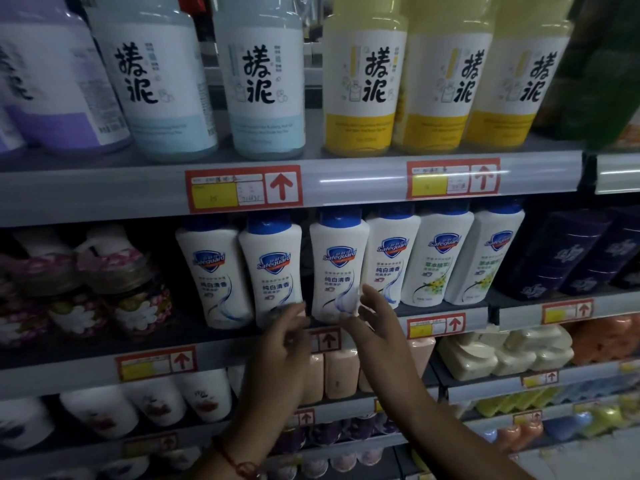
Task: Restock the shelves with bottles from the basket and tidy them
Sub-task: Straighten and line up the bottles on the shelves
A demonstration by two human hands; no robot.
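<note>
- left hand (280, 344) was raised up front, fingers loosely spread and relaxed, gripping nothing, red string around the wrist
- right hand (372, 323) sat just beside it, fingers extended, forearm angling in from lower right

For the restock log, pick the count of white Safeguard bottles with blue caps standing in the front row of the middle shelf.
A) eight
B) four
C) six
C: six Safeguard bottles stand side by side in the row, four with blue-swirl labels and two at the right with green floral labels.
</note>
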